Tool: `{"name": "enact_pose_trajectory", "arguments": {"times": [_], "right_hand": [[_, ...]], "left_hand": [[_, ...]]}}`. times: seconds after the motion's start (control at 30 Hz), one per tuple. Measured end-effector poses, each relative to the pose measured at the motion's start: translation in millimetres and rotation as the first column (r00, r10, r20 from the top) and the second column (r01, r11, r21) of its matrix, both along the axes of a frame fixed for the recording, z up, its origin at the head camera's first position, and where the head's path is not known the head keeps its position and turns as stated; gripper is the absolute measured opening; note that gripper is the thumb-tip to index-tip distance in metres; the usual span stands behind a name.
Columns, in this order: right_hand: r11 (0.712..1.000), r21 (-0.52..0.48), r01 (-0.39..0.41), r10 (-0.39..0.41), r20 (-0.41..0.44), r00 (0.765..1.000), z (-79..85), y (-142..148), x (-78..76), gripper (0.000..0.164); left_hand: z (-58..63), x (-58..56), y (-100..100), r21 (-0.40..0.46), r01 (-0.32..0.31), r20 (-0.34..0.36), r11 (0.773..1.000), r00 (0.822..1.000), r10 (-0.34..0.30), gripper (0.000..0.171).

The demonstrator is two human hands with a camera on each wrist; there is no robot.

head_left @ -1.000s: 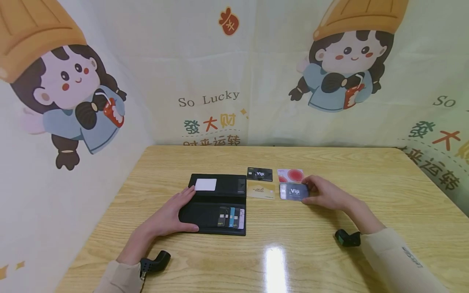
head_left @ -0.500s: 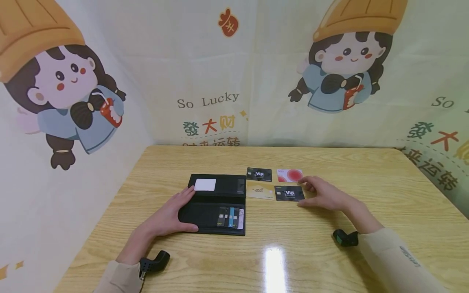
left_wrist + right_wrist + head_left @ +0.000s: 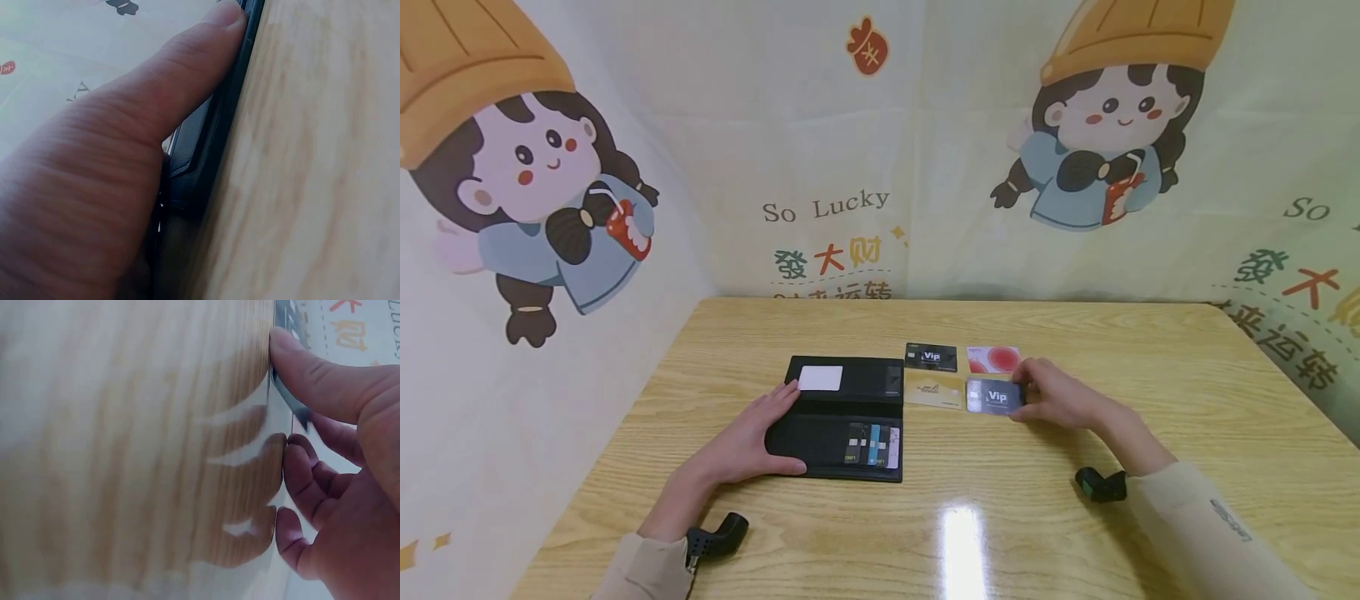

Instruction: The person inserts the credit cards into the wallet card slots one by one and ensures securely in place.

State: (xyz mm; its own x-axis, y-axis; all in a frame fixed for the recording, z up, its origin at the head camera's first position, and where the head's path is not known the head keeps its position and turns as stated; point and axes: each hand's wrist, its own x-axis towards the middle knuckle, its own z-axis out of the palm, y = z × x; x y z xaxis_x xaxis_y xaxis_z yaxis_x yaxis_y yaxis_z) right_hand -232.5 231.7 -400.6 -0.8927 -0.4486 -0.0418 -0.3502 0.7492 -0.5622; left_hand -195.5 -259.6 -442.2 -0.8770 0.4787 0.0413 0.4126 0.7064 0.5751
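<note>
A black wallet lies unfolded on the wooden table. My left hand rests across its left side, fingers spread toward the upper half and the thumb along the near edge. To the right of the wallet, my right hand pinches the right edge of a dark Vip card between thumb and fingers. In the right wrist view this card tilts, its near edge raised off the table. The other fingertips touch the tabletop.
Beside the held card lies a gold card. Behind them are another black Vip card and a white card with red circles. Several cards sit in the wallet's lower half, with a white patch above. Printed cloth hangs behind the table.
The Vip card shifted left and flat beside the gold card as my right hand loosened its hold. Now the hand pinches it again and it tilts. My left hand stayed on the wallet.
</note>
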Motion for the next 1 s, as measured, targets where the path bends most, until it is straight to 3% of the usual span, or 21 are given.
{"name": "enact_pose_trajectory", "arguments": {"times": [0.4, 1.0], "right_hand": [[0.997, -0.078, -0.017, 0.017, -0.004, 1.000, -1.9, 1, 5.7, 0.053], [0.993, -0.107, -0.046, 0.051, 0.043, 0.998, -2.2, 10, 9.2, 0.062]], "left_hand": [[1.6, 1.6, 1, 0.003, 0.001, 0.006, 1.000, 1.000, -0.001, 0.114], [3.7, 3.0, 2, 0.009, 0.005, 0.007, 1.000, 1.000, -0.005, 0.113]]}}
